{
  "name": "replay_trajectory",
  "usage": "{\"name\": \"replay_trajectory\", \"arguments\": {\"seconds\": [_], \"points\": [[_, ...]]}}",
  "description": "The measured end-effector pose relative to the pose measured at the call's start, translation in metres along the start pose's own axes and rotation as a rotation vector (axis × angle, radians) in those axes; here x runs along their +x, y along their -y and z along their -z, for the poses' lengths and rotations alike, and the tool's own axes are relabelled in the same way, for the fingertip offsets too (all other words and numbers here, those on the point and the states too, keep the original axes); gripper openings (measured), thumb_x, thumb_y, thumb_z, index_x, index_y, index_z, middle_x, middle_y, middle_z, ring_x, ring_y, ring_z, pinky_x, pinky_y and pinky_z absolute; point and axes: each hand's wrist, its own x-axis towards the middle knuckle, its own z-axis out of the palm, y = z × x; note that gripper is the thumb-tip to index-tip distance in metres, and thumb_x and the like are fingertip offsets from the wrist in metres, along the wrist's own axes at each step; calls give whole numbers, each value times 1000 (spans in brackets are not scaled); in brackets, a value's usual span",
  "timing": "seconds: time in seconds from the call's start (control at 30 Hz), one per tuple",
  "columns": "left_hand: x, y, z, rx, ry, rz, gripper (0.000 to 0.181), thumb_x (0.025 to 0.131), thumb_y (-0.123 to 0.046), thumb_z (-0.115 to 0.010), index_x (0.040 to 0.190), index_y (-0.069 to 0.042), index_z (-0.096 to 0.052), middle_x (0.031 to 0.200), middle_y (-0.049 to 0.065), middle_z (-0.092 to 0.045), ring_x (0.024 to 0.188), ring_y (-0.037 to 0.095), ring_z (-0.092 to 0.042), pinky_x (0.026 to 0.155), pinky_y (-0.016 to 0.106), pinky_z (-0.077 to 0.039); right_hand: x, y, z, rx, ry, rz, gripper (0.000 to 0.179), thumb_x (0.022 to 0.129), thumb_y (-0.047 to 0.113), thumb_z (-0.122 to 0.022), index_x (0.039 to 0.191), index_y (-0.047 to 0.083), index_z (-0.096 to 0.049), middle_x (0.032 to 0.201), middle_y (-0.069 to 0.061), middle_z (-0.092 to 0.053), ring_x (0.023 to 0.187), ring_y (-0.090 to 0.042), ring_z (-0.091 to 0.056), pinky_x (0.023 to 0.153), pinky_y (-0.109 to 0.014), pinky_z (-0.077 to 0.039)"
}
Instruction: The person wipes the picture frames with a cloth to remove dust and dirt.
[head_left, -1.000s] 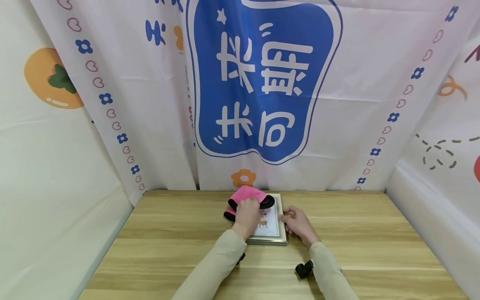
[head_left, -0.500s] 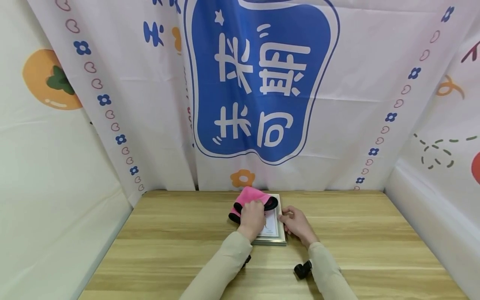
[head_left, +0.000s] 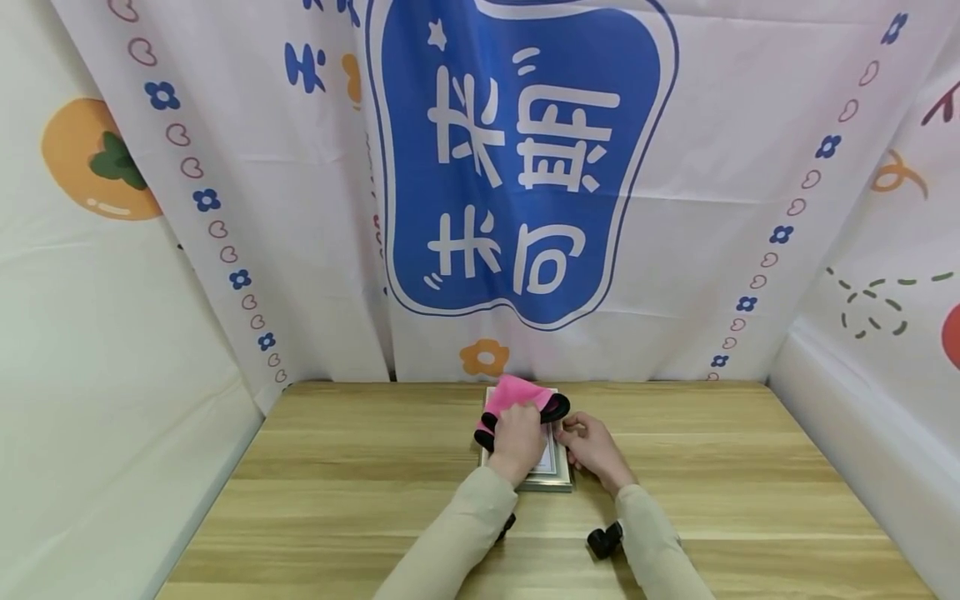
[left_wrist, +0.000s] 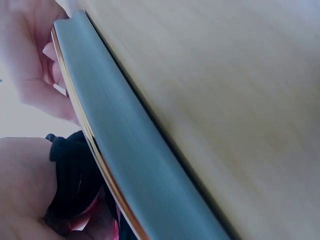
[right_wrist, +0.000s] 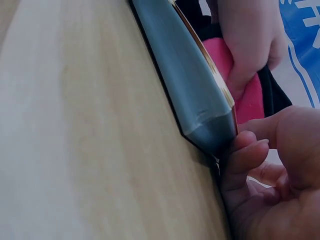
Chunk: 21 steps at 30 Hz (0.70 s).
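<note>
A picture frame (head_left: 553,482) with a pale border lies flat on the wooden table. My left hand (head_left: 519,440) grips a bunched pink cloth (head_left: 512,392) with black edging and holds it on the picture, hiding most of it. At the frame's right side, my right hand (head_left: 597,450) pinches the edge between thumb and fingers. The right wrist view shows those fingertips (right_wrist: 247,150) at the corner of the frame (right_wrist: 185,70). In the left wrist view, the cloth's black edging (left_wrist: 75,170) sits in my left hand beside the frame's side (left_wrist: 115,110).
The wooden table (head_left: 360,467) extends to both sides and in front of the frame. Behind it hangs a white curtain (head_left: 720,242) with a blue printed sign (head_left: 510,192). Pale walls close in the left and right. A black wrist device (head_left: 604,542) sits under the right forearm.
My left hand has slid the cloth rightward across the picture, toward the frame's right edge. My right hand has stayed at that edge, and the frame has hardly moved.
</note>
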Motion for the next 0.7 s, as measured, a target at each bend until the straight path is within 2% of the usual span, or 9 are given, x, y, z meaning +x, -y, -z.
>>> {"name": "replay_trajectory", "arguments": {"seconds": [0.17, 0.37, 0.5, 0.57, 0.63, 0.7], "points": [[-1, -9, -1, -50, -23, -22, 21, 87, -16, -82, 79, -5, -66, 68, 10, -67, 60, 27, -71, 49, 36, -57, 0, 1, -1, 12, -13, 7, 14, 101, 8, -65, 113, 1, -64, 65, -2, -55, 51, -11, -48, 45, -24, -39], [-4, -17, -1, -204, -26, -11, 17, 84, -5, -79, 76, -6, -64, 65, 8, -64, 58, 25, -68, 46, 33, -51, 0, 0, 0, -2, -24, 23, 14, 99, 5, -62, 112, 1, -67, 61, -2, -55, 51, -12, -49, 45, -24, -38], [-4, -14, -5, -383, -56, 13, 17, 82, -1, -75, 72, -7, -62, 63, 8, -65, 57, 26, -67, 46, 37, -49, 0, -1, 1, -2, -28, 35, 17, 98, 2, -61, 113, 0, -66, 61, -3, -55, 51, -12, -49, 45, -24, -38], [-3, -7, -12, -497, -52, 45, 18, 85, -4, -72, 71, -9, -61, 65, 7, -65, 58, 23, -65, 48, 39, -48, 1, -2, 1, 4, -21, 36, 18, 97, 1, -61, 114, 0, -65, 62, -3, -55, 52, -12, -49, 45, -24, -38], [-2, 1, -20, -614, -18, 91, 14, 88, -9, -68, 75, -10, -63, 68, 7, -67, 59, 21, -62, 50, 39, -48, 2, -3, 0, 13, -13, 35, 20, 97, 1, -60, 116, -1, -63, 64, -3, -56, 52, -12, -49, 45, -24, -38], [-1, 7, -12, -726, 52, 145, 12, 91, -14, -65, 80, -10, -65, 73, 7, -69, 61, 19, -62, 53, 39, -49, 2, -4, 0, 20, -8, 28, 22, 98, 2, -61, 119, -1, -63, 66, -3, -57, 53, -12, -50, 45, -23, -38]]}}
